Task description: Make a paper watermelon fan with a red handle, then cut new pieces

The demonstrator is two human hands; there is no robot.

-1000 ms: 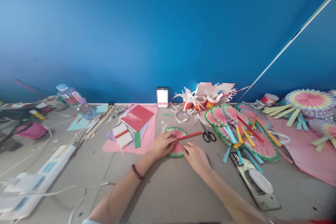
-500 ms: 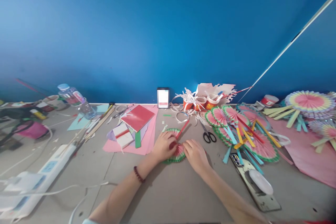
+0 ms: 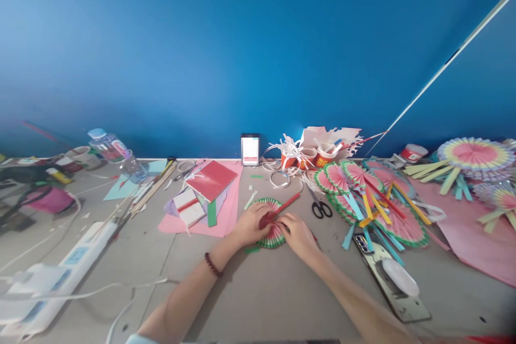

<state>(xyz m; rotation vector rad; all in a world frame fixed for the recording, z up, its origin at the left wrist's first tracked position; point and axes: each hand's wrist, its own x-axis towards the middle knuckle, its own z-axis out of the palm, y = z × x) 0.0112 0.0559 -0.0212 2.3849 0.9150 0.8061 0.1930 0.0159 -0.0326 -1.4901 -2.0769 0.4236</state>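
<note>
A pleated round paper fan (image 3: 274,237), pink with a green edge, lies on the table between my hands. My left hand (image 3: 252,224) rests over its left side, with the fingers curled onto the pleats near the middle. Fingers of my right hand (image 3: 297,232) are pinched together at the right of its centre. A red paper strip (image 3: 291,202) sticks out from the fan to the upper right, just beyond my fingertips. Part of the fan's middle is hidden by my fingers. A small green paper scrap (image 3: 252,250) lies under my left wrist side.
Black-handled scissors (image 3: 322,210) lie right of my hands. Finished watermelon-coloured fans (image 3: 399,223) are heaped farther right, above a phone (image 3: 399,285). Pink sheets (image 3: 229,215) and a red packet (image 3: 212,180) lie left. A power strip (image 3: 60,274) and bottle (image 3: 121,153) stand far left.
The fan has turned slightly, and its red strip now points lower and more to the right. My right-hand fingers have curled in closer to the fan's centre. My left hand stays nearly still.
</note>
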